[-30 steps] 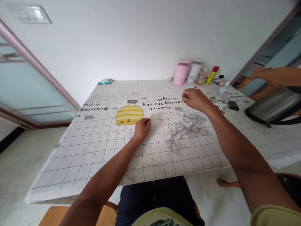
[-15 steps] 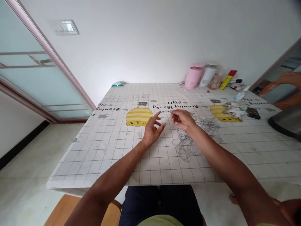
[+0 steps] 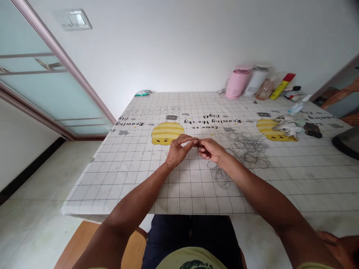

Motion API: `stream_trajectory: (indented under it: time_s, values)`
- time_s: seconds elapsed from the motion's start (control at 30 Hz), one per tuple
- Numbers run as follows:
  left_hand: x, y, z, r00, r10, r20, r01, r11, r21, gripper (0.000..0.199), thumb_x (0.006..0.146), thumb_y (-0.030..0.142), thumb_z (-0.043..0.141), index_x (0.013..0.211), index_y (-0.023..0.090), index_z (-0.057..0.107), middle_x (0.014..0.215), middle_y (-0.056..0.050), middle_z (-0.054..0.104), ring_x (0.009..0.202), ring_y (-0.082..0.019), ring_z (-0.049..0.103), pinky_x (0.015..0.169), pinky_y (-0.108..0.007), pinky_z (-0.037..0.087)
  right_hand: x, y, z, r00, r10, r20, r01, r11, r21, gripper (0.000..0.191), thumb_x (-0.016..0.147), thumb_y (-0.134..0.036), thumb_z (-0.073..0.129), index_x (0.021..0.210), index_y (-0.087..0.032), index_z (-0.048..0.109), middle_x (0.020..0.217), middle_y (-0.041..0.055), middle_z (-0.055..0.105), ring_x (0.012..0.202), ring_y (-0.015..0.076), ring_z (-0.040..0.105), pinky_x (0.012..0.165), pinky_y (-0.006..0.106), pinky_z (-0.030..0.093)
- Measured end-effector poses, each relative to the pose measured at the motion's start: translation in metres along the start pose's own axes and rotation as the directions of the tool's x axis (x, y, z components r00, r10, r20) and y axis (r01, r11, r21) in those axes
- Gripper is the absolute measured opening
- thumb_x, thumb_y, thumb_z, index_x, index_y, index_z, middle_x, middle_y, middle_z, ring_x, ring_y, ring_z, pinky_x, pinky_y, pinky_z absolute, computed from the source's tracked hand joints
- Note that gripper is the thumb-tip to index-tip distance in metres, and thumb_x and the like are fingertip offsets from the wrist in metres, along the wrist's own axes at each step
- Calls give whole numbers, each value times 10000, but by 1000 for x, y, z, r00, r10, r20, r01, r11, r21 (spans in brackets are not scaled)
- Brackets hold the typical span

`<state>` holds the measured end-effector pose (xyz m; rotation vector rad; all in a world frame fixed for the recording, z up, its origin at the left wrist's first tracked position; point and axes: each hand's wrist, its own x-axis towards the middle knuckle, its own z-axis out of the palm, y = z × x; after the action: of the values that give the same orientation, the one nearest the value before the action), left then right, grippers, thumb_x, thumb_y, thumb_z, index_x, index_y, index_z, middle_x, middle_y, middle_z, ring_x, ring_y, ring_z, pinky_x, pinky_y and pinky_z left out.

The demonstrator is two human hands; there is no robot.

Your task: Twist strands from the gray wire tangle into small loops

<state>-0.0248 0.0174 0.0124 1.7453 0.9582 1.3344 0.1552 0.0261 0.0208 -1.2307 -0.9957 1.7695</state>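
Note:
My left hand [image 3: 178, 150] and my right hand [image 3: 211, 149] meet fingertip to fingertip above the middle of the table. Both are closed in a pinch, thumb against fingers. Whatever lies between the fingertips is too small to make out. Beside and partly under my right wrist spreads a loose tangle of thin dark wire-like loops [image 3: 246, 147]. Farther back on the left, a row of thin loops [image 3: 153, 111] lies on the checked tablecloth [image 3: 134, 172].
Along the wall stand a pink cylinder [image 3: 237, 84], a white cylinder [image 3: 255, 82], a clear bottle [image 3: 264, 89] and a yellow-red box [image 3: 282, 86]. Crumpled gloves [image 3: 290, 126] lie at right, near a dark container [image 3: 349, 144]. A green-white packet [image 3: 143, 92] lies at the back left corner.
My left hand has gone from open fingers to a pinch and moved right to meet my right hand. My right hand has come slightly left and down. The view has shifted a little.

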Motion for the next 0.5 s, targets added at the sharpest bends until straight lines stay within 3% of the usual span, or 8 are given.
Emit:
stream_trajectory:
  time_s: [0.07,0.13,0.23,0.3,0.4,0.5]
  values:
    - [1,0,-1,994,-114,0,113,987,-117,247,959,452,746,931,226,839,1057,-77,806,1078,-247,718,1017,-424,565,-1,1,-3,999,-49,0,49,997,-59,310,797,-457,817,778,-189,663,533,-40,489,383,108,461,315,229,243]
    - [3,-2,-3,978,-210,2,205,955,-213,274,935,461,769,886,198,826,985,-74,802,1020,-230,721,986,-394,569,-3,1,-7,982,-188,-25,183,974,-132,375,858,-547,787,813,-190,684,645,18,607,478,136,569,350,236,333]
    - [6,-8,-5,950,-310,46,309,901,-304,319,889,488,811,909,169,827,898,-82,783,897,-203,700,899,-370,582,-8,-4,-11,882,-469,-41,439,852,-285,355,925,-563,744,904,-209,732,893,77,731,727,177,681,497,248,493]
    - [6,-11,-6,929,-349,120,369,871,-324,357,874,509,819,929,156,829,889,-93,774,816,-182,676,830,-358,583,-11,-9,-11,825,-565,-8,519,762,-388,306,948,-534,729,954,-230,764,958,70,754,796,183,680,602,265,543]
    - [4,-12,-4,899,-366,242,430,846,-315,356,853,505,836,894,152,827,872,-94,760,743,-157,641,762,-339,566,-15,-15,-7,829,-555,73,526,729,-437,242,937,-483,745,930,-244,789,883,45,751,743,175,666,671,298,562]
    - [2,-12,-2,877,-360,319,457,830,-320,339,832,493,855,859,156,832,844,-86,751,715,-150,632,746,-342,564,-15,-16,-2,862,-480,165,506,790,-346,204,892,-439,787,861,-238,778,783,26,724,665,167,666,669,320,571]
